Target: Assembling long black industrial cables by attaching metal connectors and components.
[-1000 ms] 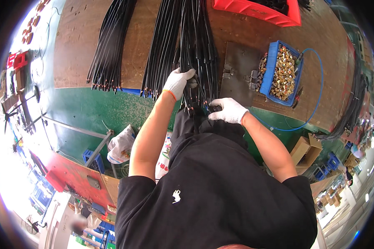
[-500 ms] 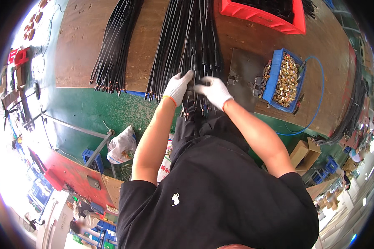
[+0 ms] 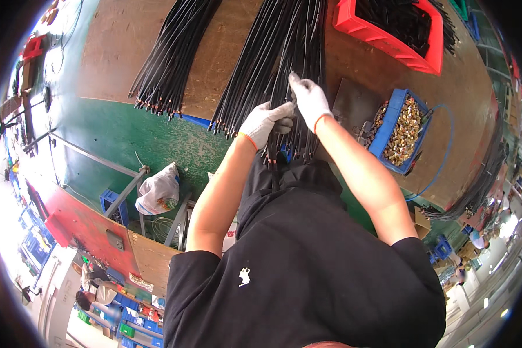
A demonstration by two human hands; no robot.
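Note:
Both hands wear white gloves with orange cuffs and work over the near ends of a bundle of black cables on the brown table. My left hand is closed, thumb and fingers around a black cable close to its end. Just above and to the right, my right hand pinches the same cable, as far as I can tell; its fingertips partly hide it. Bare copper-coloured tips show at several cable ends hanging over the table edge towards my lap.
Another black cable bundle lies to the left. A red crate of black pieces stands at the far right. Nearer is a blue bin of brass-coloured metal parts, with a blue hose beside it. A white bag sits on the green floor.
My right hand has moved up along the cable, and my left hand has shifted right and slightly down, so the two are now close together. The whole view has also shifted.

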